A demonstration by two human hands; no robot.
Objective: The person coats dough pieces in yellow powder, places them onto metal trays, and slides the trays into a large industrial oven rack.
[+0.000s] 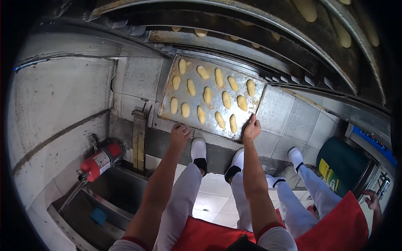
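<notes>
A worn metal baking tray (212, 108) carries several oblong pieces of pale yellow dough (207, 95), spread in loose rows. My left hand (180, 134) grips the tray's near edge toward its left corner, with the fingers partly hidden. At the near right corner, my right hand (252, 129) is closed round the tray's side, thumb along the edge. The tray is held above the tiled floor, its far edge close against the tray rack (226, 46). More dough pieces show on the rack's stacked trays.
At left, a red fire extinguisher (100, 161) stands by a metal sink (79, 213) with a blue piece (99, 216) in it. Another person in a red apron (335, 226) stands close at right, near a dark green drum (341, 163). A white panel (63, 98) is at far left.
</notes>
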